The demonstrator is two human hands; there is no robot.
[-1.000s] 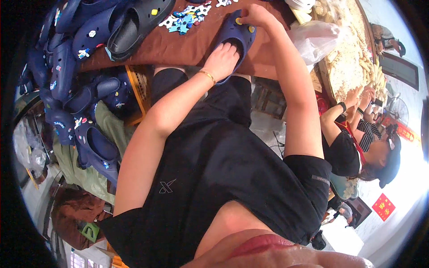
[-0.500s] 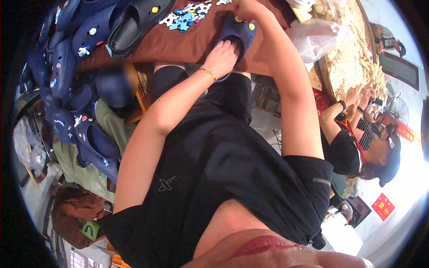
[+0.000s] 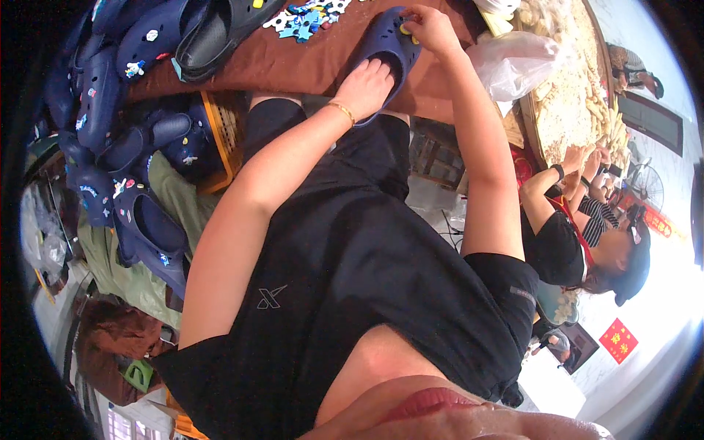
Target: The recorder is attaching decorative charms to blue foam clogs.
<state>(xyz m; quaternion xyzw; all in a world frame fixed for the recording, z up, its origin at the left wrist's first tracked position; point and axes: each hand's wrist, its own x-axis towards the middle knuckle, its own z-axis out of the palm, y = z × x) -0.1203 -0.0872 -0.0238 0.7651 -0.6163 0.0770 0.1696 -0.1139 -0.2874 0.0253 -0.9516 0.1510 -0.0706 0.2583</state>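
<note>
A navy blue clog (image 3: 378,50) with holes in its upper is held over the near edge of the brown cloth, its toe pointing away from me. Into its foot opening reach the fingers of my left hand (image 3: 364,88), gripping the shoe from within. At the toe, my right hand (image 3: 433,31) pinches a small yellow shoe charm (image 3: 405,29) against the holes. Part of that charm is covered by the fingers. Beyond the clog, to the left, a heap of loose blue, white and coloured charms (image 3: 304,23) lies on the cloth.
Blue clogs with charms (image 3: 154,40) pile up at the left, beside a black clog (image 3: 205,48). An orange crate (image 3: 224,139) stands below. At right are a clear plastic bag (image 3: 513,66) and a co-worker (image 3: 561,235) at a table of pale pieces.
My right hand has come down from beyond the toe onto the charm spot on the upper. The clog is tilted slightly differently, and my left hand stays inside it.
</note>
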